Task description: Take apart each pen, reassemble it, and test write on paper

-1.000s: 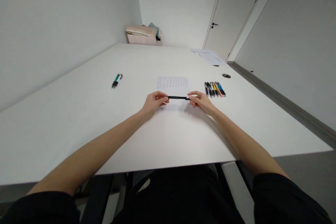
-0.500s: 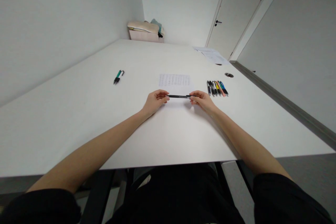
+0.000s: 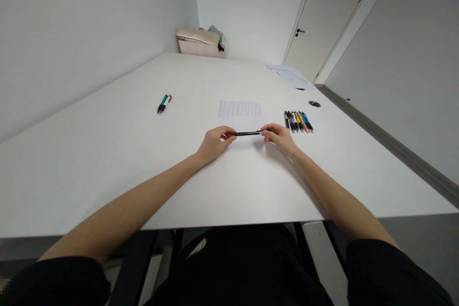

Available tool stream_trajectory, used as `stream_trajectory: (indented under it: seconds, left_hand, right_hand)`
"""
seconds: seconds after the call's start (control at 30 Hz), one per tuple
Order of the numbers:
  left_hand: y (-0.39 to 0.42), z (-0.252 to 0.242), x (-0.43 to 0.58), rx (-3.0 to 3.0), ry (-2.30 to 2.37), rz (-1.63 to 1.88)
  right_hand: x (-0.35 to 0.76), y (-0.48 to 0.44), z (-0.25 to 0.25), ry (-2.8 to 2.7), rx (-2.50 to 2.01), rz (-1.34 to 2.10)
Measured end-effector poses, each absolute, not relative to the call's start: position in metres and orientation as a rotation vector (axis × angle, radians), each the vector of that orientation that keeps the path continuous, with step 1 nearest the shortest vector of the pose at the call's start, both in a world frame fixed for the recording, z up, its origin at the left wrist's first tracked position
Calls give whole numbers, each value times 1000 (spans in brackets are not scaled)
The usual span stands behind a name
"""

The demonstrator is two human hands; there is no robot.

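Observation:
Between my two hands a black pen (image 3: 248, 133) is held level, above the lower part of a sheet of paper (image 3: 239, 109) with rows of writing. My left hand (image 3: 217, 142) pinches its left end between thumb and fingers. At the other end, my right hand (image 3: 279, 138) pinches the pen near its clip. Just beyond my right hand lies a row of several pens (image 3: 298, 122) in different colours, side by side. Farther off to the left, a green pen (image 3: 163, 101) and a white pen (image 3: 165, 103) with dark grips lie together.
The white table (image 3: 118, 153) reaches to the walls at the left and back. Loose papers (image 3: 292, 75) lie at its far right, near a round cable hole (image 3: 314, 103). A pale box (image 3: 198, 49) topped with folded cloth stands behind the far edge.
My left hand has shifted slightly right along the pen, so less of the pen shows between my hands. The pen's right end now tilts up a little. The view has moved slightly.

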State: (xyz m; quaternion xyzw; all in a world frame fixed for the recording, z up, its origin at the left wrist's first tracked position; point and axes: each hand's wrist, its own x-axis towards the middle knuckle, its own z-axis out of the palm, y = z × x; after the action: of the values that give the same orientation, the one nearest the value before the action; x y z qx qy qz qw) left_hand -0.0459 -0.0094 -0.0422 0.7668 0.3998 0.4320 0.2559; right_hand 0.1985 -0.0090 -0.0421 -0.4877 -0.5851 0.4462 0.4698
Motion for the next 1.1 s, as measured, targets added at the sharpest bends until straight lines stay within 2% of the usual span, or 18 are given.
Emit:
stream_trajectory:
  seconds: [0.07,0.23,0.33,0.57,0.9,1.1]
  left_hand:
    - [-12,-41,-45,2135,1114,1195]
    - [-14,-38,-42,2130,1166,1220]
    - [-15,-37,-41,2143,1147,1206]
    - [-16,-37,-41,2249,1128,1073]
    - [-15,-39,-43,2437,1015,1180]
    - [-10,-39,-46,2597,948,1188]
  right_hand:
    - [198,-11,-40,-1556,-1274,897]
    - [186,-24,-30,-2017,-1222,42]
    - [174,-31,-27,-2164,-1200,-195]
    - [166,-32,-27,-2317,-1245,-287]
    - [161,-38,-19,-2432,-1537,-230]
    - [162,-39,-15,-2472,-1566,-256]
